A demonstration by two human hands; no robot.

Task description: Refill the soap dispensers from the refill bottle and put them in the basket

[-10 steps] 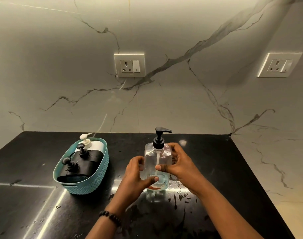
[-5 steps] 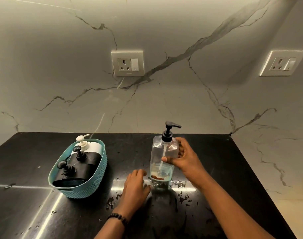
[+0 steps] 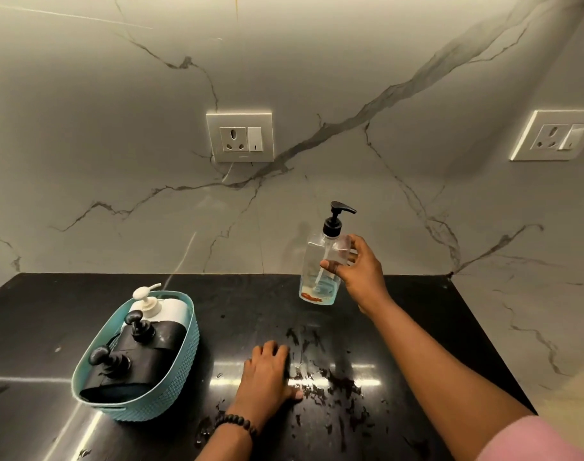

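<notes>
A clear pump bottle (image 3: 318, 261) with a black pump head and a little liquid at its bottom stands tilted near the back of the black counter (image 3: 417, 327). My right hand (image 3: 358, 272) is shut on its right side. My left hand (image 3: 267, 374) rests flat on the wet counter, fingers slightly curled, holding nothing. At the left, a teal basket (image 3: 180, 364) holds a white pump dispenser (image 3: 157, 307) and two black pump dispensers (image 3: 144, 334), all lying back.
Water streaks and spots (image 3: 327, 384) cover the counter in front of my left hand. A marble wall rises behind the counter, with a socket (image 3: 240, 137) at the middle and a second socket (image 3: 556, 136) at the right. The counter ends at the right.
My left hand let go of the clear bottle and dropped flat onto the counter. My right hand carried the bottle back and to the right, toward the wall.
</notes>
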